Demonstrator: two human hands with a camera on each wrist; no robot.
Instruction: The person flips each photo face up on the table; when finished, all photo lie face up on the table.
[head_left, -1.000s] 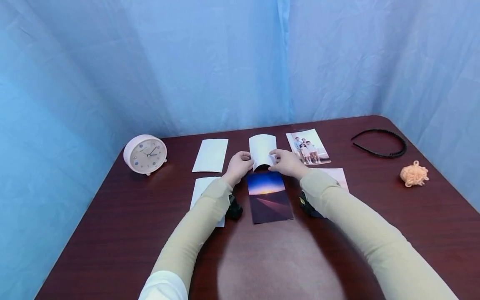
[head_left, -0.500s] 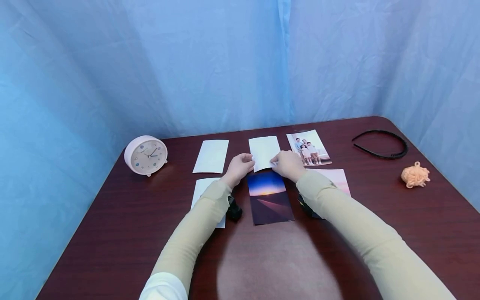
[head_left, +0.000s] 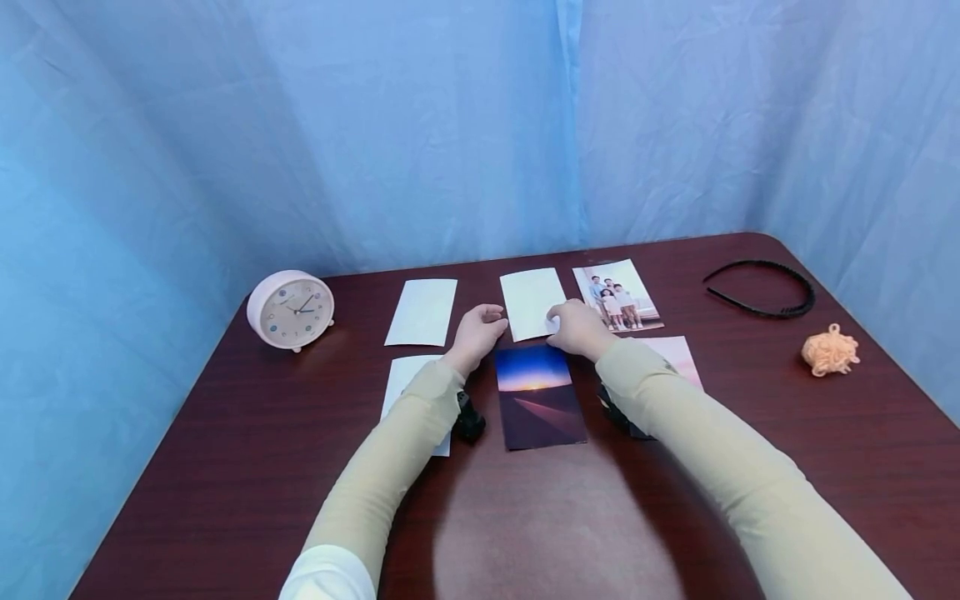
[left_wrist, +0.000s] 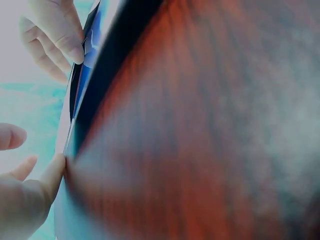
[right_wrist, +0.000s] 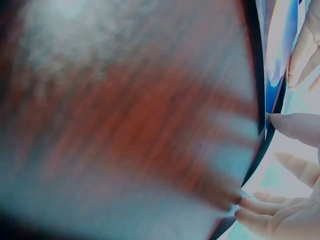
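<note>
head — above, forward-down | wrists — low, close | shared: tabletop, fingers

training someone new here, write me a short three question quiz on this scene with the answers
1. Multiple choice: what has its near edge between the left hand and right hand?
a) headband
b) middle blank white card
c) yarn ball
2. True or false: the clock stands left of the family photo.
3. Fill in: that photo is closer to the person's ___ hand.

Key: 1. b; 2. true; 3. right.
</note>
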